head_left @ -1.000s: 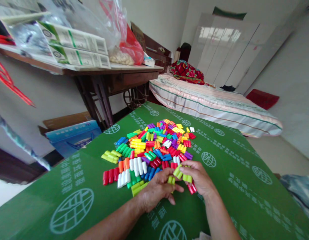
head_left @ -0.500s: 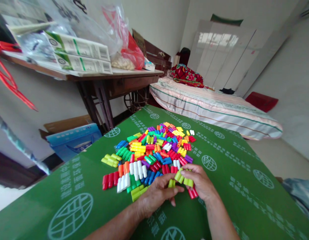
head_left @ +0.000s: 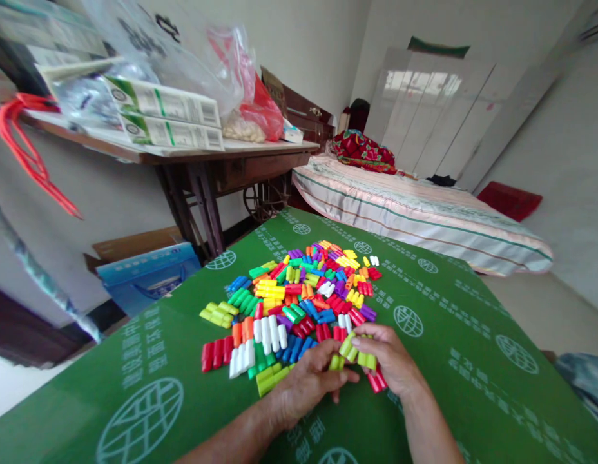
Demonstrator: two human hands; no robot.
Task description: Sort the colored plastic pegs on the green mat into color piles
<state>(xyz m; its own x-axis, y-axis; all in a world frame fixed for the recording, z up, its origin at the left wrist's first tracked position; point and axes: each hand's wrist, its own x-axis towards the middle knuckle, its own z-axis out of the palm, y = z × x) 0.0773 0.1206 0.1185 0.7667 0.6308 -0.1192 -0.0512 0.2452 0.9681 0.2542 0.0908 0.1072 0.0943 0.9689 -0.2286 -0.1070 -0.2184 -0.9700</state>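
My right hand [head_left: 392, 356] pinches yellow-green plastic tube pieces [head_left: 366, 360], joined side by side, between thumb and fingers. Close beside it, my left hand [head_left: 306, 381] is closed on another yellow-green tube piece [head_left: 336, 363], partly hidden by its fingers. Whether the two held parts touch is hard to make out. Both hands are just above the near edge of a spread of colourful tube pieces [head_left: 267, 289]. A red piece [head_left: 376, 381] lies under my right hand, and a yellow-green piece [head_left: 270, 379] lies left of my left hand.
The pieces lie on a green table [head_left: 221, 419] with printed white globes. A wooden desk [head_left: 149, 154] at the left carries boxes [head_left: 171, 106] and plastic bags [head_left: 263, 106]. A blue bag [head_left: 147, 274] stands below it. A bed [head_left: 415, 200] is behind the table.
The whole view has shifted slightly, so the scene appears a little further right and lower. Both hands keep their grip on the yellow-green pieces, with barely any movement.
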